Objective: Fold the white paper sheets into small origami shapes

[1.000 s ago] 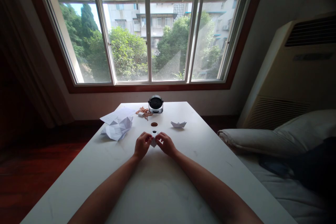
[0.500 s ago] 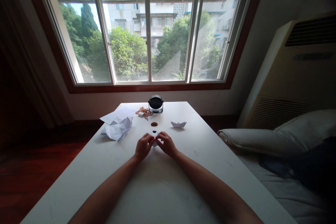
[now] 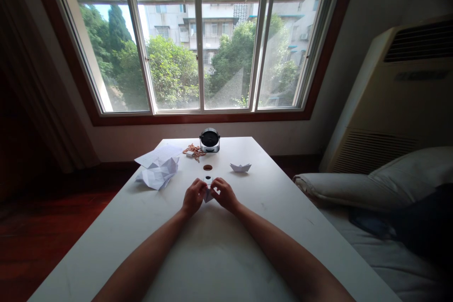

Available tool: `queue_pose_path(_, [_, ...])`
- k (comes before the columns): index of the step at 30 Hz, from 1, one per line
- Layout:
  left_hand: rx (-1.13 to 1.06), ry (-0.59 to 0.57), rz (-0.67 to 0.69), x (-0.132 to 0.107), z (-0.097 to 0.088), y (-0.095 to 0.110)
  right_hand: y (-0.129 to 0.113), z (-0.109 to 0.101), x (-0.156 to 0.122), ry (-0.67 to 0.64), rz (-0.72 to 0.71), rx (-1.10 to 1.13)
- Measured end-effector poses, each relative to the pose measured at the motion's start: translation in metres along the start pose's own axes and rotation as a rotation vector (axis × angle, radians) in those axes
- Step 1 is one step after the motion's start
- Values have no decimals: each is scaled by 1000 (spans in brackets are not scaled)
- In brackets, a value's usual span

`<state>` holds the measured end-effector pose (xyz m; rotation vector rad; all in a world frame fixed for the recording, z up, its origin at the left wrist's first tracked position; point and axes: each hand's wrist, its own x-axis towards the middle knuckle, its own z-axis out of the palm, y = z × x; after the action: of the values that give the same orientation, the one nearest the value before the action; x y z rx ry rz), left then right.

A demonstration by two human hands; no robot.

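The small folded paper piece (image 3: 208, 197) is greyish white, like the boat-shaped folded paper (image 3: 240, 168) and the creased paper sheets (image 3: 158, 174). Faint grey smudges mottle the flat white desk (image 3: 283, 207). The tangled cord (image 3: 198, 153) is orange-brown; the round device (image 3: 210, 138), black and silver; the floor (image 3: 71, 226), dark red.

2 hands (image 3: 225, 195), 1 held ppr (image 3: 208, 195), 1 lone ppr boat (image 3: 240, 168), 4 window panes (image 3: 231, 47), 1 tbl (image 3: 283, 198) & 1 AC (image 3: 385, 99).

Folded paper (image 3: 208, 196) is mid-counter (image 3: 212, 250) between left hand (image 3: 193, 197) and right hand (image 3: 224, 194). Paper boat (image 3: 240, 168) sits off to the right, loose papers (image 3: 158, 173) left. Cord's (image 3: 198, 153) further back, just left of the gadget (image 3: 210, 139), window (image 3: 226, 47) behind everything.
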<state>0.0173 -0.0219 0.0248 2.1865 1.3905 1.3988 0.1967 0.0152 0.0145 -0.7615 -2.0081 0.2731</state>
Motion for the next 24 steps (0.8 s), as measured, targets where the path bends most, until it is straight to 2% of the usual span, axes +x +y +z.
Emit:
queue_pose_path(8, [-104, 130, -213, 5, 2, -22, -1, -3, -1, -24, 45, -11])
queue_pose_path(17, [-166, 129, -275, 4, 6, -31, -6, -2, -3, -164, -80, -1])
queue_pose_path(24, [-194, 120, -345, 6, 5, -33, -5, 0, -8, -219, -33, 24])
